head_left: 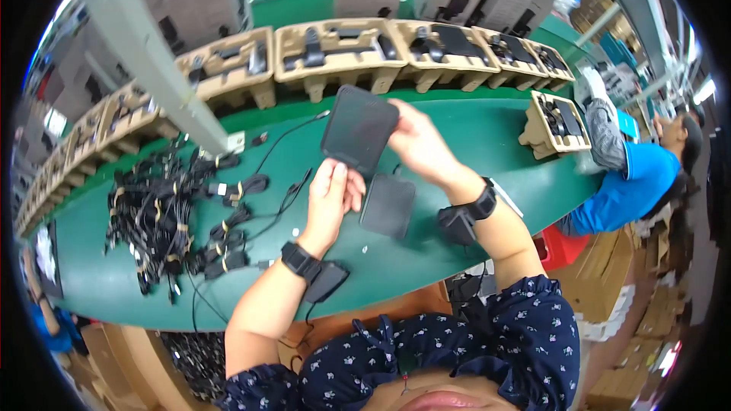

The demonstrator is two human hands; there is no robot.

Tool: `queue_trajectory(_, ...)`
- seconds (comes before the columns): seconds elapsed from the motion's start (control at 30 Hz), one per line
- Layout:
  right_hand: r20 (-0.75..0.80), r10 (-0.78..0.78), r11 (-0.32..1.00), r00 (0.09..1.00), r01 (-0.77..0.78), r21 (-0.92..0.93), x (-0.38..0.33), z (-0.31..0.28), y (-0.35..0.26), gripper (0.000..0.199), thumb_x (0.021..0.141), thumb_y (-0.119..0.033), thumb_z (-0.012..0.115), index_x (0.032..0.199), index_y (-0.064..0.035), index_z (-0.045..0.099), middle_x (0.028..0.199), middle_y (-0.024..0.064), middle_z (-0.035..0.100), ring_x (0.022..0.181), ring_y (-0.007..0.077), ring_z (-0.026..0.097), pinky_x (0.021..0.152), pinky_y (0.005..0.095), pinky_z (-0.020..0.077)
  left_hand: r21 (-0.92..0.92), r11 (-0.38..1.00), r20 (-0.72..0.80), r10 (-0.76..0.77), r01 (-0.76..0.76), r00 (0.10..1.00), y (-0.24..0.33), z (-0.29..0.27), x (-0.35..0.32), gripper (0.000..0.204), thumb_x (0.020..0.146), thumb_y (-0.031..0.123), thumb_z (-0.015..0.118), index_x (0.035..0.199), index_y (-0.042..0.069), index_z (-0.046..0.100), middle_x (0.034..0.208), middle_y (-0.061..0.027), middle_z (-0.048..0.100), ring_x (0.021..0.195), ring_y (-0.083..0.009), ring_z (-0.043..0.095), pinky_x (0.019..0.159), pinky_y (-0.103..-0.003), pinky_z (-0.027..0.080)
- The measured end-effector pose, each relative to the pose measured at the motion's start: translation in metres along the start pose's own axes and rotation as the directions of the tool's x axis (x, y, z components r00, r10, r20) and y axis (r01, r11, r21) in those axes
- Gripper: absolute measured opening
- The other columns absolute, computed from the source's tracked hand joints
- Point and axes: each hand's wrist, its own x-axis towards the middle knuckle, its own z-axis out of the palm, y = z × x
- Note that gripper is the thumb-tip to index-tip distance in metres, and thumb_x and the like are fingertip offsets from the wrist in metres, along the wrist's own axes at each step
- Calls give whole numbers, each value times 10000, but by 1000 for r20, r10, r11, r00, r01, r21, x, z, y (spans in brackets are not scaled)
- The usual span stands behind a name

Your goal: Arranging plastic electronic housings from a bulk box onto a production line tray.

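A flat black square pad with rounded corners [358, 128] is held up over the table, tilted. My right hand [420, 143] grips its right edge, thumb and fingers closed on it. At the pad's lower edge, my left hand [335, 196] has its fingers curled and pinches the near corner. Below the held pad, a second black square pad [387, 205] lies flat on the green table [449, 259]. Left of my left hand spreads a heap of black cables [164, 217], bundled with pale ties.
Moulded brown trays [339, 68] holding black parts line the table's far side. Another such tray [554, 125] stands at the right, near a co-worker in blue [628, 183]. A grey post [156, 53] rises at the back left. Cartons [601, 274] stand below at the right.
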Motion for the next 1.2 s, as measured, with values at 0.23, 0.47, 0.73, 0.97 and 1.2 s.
queue_trajectory(0.23, -163, 167, 984, 972, -154, 90, -17, 9, -17, 350, 971, -327, 355, 1166, -73, 499, 1065, 17, 575, 915, 96, 542, 761, 250, 438, 17, 1000, 62, 22, -23, 998, -3, 11, -8, 190, 968, 200, 347, 934, 32, 431, 696, -50, 556, 446, -68, 448, 424, -198, 361)
queue_trajectory(0.47, -80, 79, 976, 994, -61, 211, -4, 28, -17, 322, 960, -333, 394, 1090, -58, 501, 1014, 41, 595, 892, 84, 547, 756, 240, 435, 50, 991, -120, 128, -123, 985, -2, -4, -8, 193, 956, 180, 390, 1069, 30, 433, 676, -29, 538, 451, -59, 436, 419, -190, 362)
queue_trajectory(0.73, -469, -315, 923, 825, 150, -356, 116, -78, -4, 223, 889, -165, 557, 1033, -1, 511, 850, -6, 567, 730, 57, 493, 655, 203, 410, 422, 876, 109, 207, -234, 972, -23, 9, -12, 230, 932, 159, 436, 1132, 48, 419, 703, -30, 546, 500, -73, 470, 474, -208, 392)
queue_trajectory(0.97, -431, -252, 878, 867, 18, -478, 182, -109, 19, 426, 858, -176, 600, 1175, 75, 463, 971, 115, 594, 879, 157, 539, 786, 268, 431, 533, 824, 85, 173, -192, 981, -26, 6, -5, 202, 922, 159, 448, 1094, 54, 435, 673, -23, 547, 503, -99, 496, 485, -245, 400)
queue_trajectory(1.2, -272, -117, 257, 955, -235, -937, 186, -106, 25, 485, 810, -327, 630, 1164, -12, 528, 1009, 185, 607, 958, 258, 579, 801, 322, 456, 560, 790, 88, 243, -250, 966, -22, 7, 0, 177, 913, 164, 458, 1055, 60, 445, 651, -41, 560, 583, -169, 566, 527, -309, 430)
